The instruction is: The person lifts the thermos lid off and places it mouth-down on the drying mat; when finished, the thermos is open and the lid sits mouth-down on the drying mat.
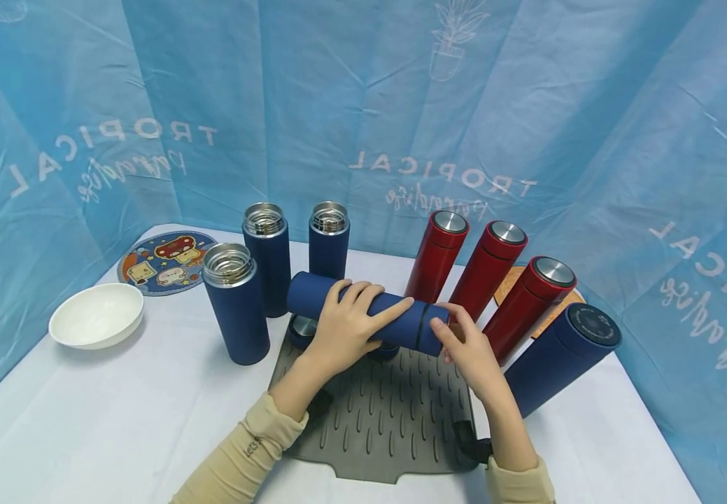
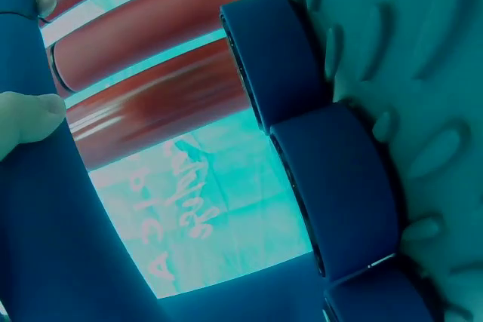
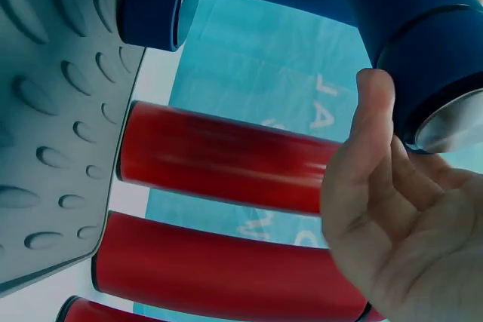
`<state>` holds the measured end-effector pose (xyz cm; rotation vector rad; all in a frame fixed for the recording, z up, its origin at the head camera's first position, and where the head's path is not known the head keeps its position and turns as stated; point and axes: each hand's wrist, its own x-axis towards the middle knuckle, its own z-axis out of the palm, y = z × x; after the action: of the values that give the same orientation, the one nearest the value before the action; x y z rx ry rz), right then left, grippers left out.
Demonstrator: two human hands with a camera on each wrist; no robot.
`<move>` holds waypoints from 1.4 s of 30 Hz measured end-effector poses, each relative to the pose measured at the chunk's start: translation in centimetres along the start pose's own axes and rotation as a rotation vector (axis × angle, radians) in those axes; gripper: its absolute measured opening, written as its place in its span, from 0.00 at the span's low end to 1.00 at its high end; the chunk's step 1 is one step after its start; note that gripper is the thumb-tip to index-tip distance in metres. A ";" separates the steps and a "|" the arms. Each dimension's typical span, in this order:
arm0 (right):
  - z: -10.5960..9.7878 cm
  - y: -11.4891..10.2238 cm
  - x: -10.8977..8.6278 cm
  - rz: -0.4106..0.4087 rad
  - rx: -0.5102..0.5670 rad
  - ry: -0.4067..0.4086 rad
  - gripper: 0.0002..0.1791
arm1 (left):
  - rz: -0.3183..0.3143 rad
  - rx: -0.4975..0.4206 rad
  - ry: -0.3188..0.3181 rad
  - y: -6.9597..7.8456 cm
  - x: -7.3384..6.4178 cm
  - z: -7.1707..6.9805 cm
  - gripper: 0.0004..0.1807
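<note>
A dark blue thermos flask [image 1: 308, 294] is held on its side above a grey ridged mat [image 1: 376, 427]. My left hand [image 1: 346, 329] grips its body, thumb and fingers on either side. At the right end my right hand [image 1: 473, 350] grips the flask's lid [image 1: 431, 341], which sits on the flask with a dark ring at the seam. In the right wrist view the lid's silver top [image 3: 456, 122] faces outward, the thumb against its side. Several loose blue lids [image 2: 336, 186] lie on the mat below, partly hidden by the flask in the head view.
Three uncapped blue flasks [image 1: 237, 318] stand left of the mat. On the right are three capped red flasks [image 1: 435, 262] and a capped blue flask [image 1: 548, 367]. A white bowl [image 1: 95, 322] and a round cartoon placemat [image 1: 164, 280] lie far left. Blue curtains [image 1: 363, 105] enclose the table.
</note>
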<state>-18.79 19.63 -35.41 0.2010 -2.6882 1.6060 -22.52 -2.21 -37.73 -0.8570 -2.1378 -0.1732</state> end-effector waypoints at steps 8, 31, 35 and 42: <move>0.0 0.3 0.4 -0.011 0.186 -0.010 0.23 | 0.034 0.026 0.005 -0.6 0.0 -0.1 0.46; 0.1 3.2 1.6 -0.159 0.319 -0.086 0.25 | 0.057 0.048 -0.097 -2.6 -0.4 -1.4 0.49; 0.2 3.7 1.8 -0.246 0.311 -0.100 0.25 | 0.053 0.053 -0.094 -2.6 -0.5 -1.5 0.49; 0.3 4.4 1.9 -0.363 0.355 -0.126 0.26 | 0.043 0.028 -0.092 -2.7 -0.6 -1.6 0.48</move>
<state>-21.10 21.27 -39.27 0.7648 -2.2413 1.9751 -22.98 -5.16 -36.67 -0.9092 -2.2002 -0.0831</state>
